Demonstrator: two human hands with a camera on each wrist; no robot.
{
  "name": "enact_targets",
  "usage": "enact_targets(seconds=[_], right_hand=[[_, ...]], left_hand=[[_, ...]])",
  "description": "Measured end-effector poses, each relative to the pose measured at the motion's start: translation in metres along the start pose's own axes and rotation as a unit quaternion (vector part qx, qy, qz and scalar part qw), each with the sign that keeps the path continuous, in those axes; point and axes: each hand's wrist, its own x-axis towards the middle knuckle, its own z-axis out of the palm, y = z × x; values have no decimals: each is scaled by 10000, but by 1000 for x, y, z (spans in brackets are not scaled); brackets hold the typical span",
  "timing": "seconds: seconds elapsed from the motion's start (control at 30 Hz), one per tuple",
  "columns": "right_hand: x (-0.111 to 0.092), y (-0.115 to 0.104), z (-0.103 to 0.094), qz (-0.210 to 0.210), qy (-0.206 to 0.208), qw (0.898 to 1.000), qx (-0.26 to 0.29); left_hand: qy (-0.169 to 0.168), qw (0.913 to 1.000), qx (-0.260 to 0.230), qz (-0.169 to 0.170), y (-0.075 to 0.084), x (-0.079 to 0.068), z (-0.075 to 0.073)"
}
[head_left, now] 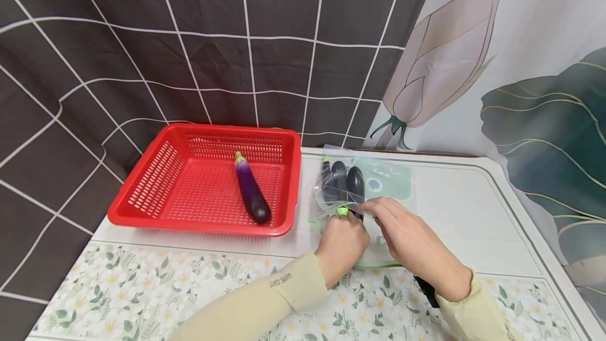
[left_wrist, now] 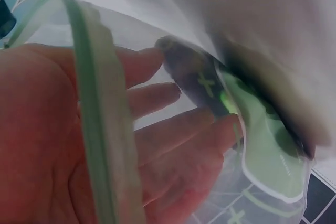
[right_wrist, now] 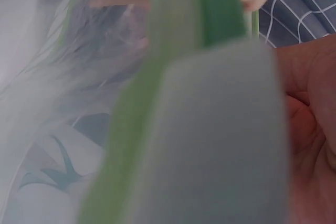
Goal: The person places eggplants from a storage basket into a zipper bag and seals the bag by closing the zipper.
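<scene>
Three dark purple eggplants (head_left: 355, 183) lie side by side in a clear zip bag (head_left: 402, 214) with a green-edged mouth. My left hand (head_left: 343, 241) reaches in through that mouth, close to a green eggplant stem (head_left: 342, 210). In the left wrist view, its fingers (left_wrist: 178, 135) extend loosely past the green zip strip (left_wrist: 92, 108), and a dark eggplant (left_wrist: 189, 72) shows just beyond the fingertips. My right hand (head_left: 407, 230) pinches the bag's upper edge at the mouth. The bag's rim hides part of that hand in the right wrist view.
A red plastic basket (head_left: 118, 214) stands to the left, with one eggplant (head_left: 251, 188) inside. The white table (head_left: 473, 204) has a flowered cloth (head_left: 165, 283) along its front. Behind hang a dark checked curtain (head_left: 279, 62) and a flower-printed one (head_left: 535, 30).
</scene>
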Motion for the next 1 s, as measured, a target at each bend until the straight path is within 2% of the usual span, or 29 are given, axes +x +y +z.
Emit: enact_targets(seconds=[0.17, 0.33, 0.5, 0.63, 0.83, 1.0], right_hand=[[0, 1, 0, 10, -4, 10000, 12], [-1, 1, 0, -20, 1, 10000, 13], [0, 1, 0, 13, -48, 10000, 19], [0, 1, -1, 13, -59, 10000, 3], [0, 0, -2, 50, -108, 9999, -18], [0, 1, -1, -1, -50, 10000, -69]], left_hand=[[247, 9996, -57, 110, -6, -4, -6], [338, 9979, -402, 387, -19, -9, -17], [230, 9919, -835, 926, -34, -15, -26], [158, 9870, -1018, 1234, -42, -17, -32], [111, 9830, -1203, 1383, -57, -20, -45], [-144, 9776, -1572, 1394, -72, -24, -56]])
